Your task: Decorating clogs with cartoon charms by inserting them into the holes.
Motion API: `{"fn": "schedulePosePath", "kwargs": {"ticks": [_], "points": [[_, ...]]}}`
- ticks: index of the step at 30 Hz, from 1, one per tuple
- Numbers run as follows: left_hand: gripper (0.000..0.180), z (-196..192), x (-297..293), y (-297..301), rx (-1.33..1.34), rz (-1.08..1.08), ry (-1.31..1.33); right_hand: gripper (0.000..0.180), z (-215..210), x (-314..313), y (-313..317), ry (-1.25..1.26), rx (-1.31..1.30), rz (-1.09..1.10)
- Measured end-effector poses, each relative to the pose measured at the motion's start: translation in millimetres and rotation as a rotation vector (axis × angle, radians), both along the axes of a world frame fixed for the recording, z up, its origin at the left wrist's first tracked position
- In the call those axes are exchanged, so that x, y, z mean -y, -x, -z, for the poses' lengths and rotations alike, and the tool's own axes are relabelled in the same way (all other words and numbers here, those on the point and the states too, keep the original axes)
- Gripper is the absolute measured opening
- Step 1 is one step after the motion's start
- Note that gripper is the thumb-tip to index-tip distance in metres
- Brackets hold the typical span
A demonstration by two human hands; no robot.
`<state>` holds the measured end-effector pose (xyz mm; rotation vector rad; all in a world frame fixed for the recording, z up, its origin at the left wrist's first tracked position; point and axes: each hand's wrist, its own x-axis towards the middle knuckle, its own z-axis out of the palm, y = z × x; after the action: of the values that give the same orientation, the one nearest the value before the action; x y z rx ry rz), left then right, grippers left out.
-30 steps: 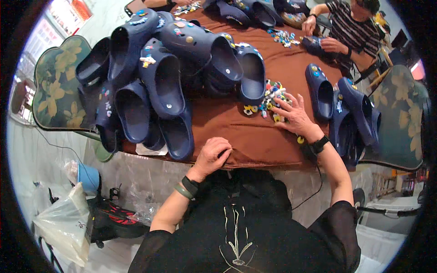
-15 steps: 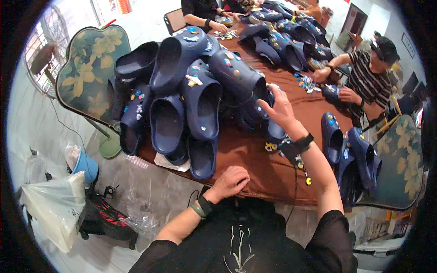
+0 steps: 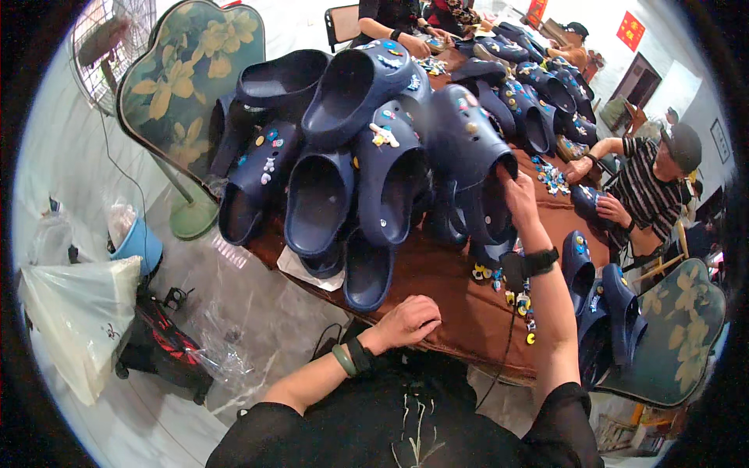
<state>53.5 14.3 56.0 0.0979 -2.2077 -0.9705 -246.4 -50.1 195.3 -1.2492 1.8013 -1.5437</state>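
Observation:
My right hand (image 3: 521, 201) grips a navy clog (image 3: 466, 129) by the rim of its opening, its fingertips hidden inside. Coloured charms dot that clog's toe, and its edge is slightly blurred. My left hand (image 3: 406, 320) rests on the table's near edge with its fingers curled, nothing visible in them. In front of me a heap of navy clogs (image 3: 318, 199) is piled up, several with charms on top. Loose charms (image 3: 521, 300) lie on the brown cloth (image 3: 460, 316) beside my right forearm.
More clogs (image 3: 601, 304) stand at the table's right edge. Across the table a person in a striped shirt (image 3: 649, 183) handles a clog and charms; others work farther back. Green flowered panels (image 3: 191, 86) flank the table. A black cable (image 3: 509, 343) hangs over the edge.
My right hand has gone from open above the pile to gripping a clog, which has turned more upright. My left hand stays at the table edge. The whole view has shifted.

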Motion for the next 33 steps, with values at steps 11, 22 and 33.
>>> {"fn": "schedulePosePath", "kwargs": {"ticks": [11,22,33], "points": [[0.031,-96,32,-10,-0.334,-0.491,0.085,0.028,-10,-66,-61,-0.003,0.123,-0.094],[0.054,-148,161,13,0.638,-1.076,0.200,0.027,15,-90,-76,0.008,0.307,-0.060],[0.057,-126,20,-37,0.045,-0.514,-0.040,0.040,50,-218,-104,0.176,0.046,0.088]]}}
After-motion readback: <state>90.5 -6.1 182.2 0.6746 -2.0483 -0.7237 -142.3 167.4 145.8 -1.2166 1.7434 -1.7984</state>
